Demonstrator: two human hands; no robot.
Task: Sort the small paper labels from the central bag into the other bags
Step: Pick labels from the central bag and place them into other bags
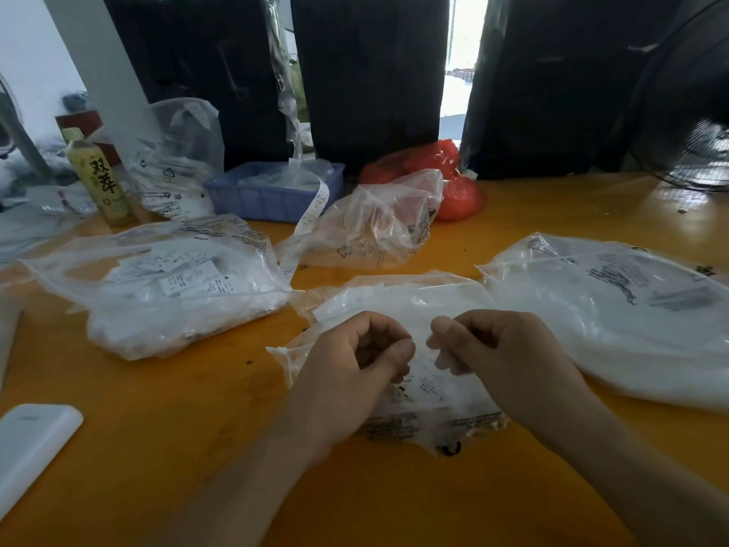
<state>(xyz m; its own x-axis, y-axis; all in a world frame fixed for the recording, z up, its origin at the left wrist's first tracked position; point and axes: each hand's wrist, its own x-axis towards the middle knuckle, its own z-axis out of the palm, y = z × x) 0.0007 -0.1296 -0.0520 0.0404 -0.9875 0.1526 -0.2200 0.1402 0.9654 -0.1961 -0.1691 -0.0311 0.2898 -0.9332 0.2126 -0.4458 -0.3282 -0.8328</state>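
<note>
The middle bag (398, 309) is clear plastic, wrinkled, with black print along its near end. It lies on the orange surface (177, 408) close to the near edge, and it is full of small white paper labels (428, 382) with tiny black writing.

Toward the left edge lies a second clear bag (157, 286), puffy and stuffed with white labels. Toward the right edge lies a third clear bag (615, 317), also packed with white. Farther back, near the middle, a crumpled clear bag (374, 223) sits half open; what is inside is hard to tell. Behind it is a red bag (445, 171). A blue tray (268, 195) near the far edge holds white paper, and a long paper strip (311, 215) hangs out of it.

Both hands rest over the middle bag, close together. The left hand (355, 365) has curled fingers, thumb pressed to fingertip, seeming to pinch something too small to make out. The right hand (501, 349) is curled too; its thumb and fingers meet, and I cannot tell what its grip holds.
</note>
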